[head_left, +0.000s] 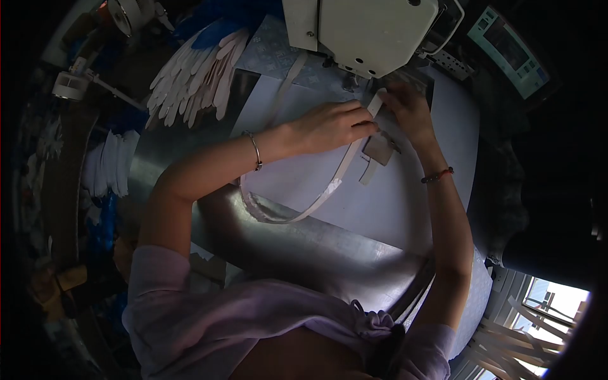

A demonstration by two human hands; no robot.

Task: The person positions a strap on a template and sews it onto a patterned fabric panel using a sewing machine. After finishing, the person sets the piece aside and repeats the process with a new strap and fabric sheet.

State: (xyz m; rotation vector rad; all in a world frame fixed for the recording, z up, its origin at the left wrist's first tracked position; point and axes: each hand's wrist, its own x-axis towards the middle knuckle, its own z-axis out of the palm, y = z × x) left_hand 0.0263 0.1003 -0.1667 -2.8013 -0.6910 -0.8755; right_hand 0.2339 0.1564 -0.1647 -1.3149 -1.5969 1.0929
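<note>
A slack loop in the long, narrow, off-white strip could twist or snag on the grey metal worktop, dragging it askew near the cream-coloured sewing machine. The left hand, fingers bent nearly closed, pinches the strip; the right hand, half-curled, meets its far end, grip lost in shadow.

L arm bent at elbow, forearm slanting fwd & inward; L hand back-up, fingers curled in a pinch. R arm reaches fwd, less bent, wrist tipped inward; R hand w/ fingers bent (tips dim, grip unclear). Hands v. near each other.
</note>
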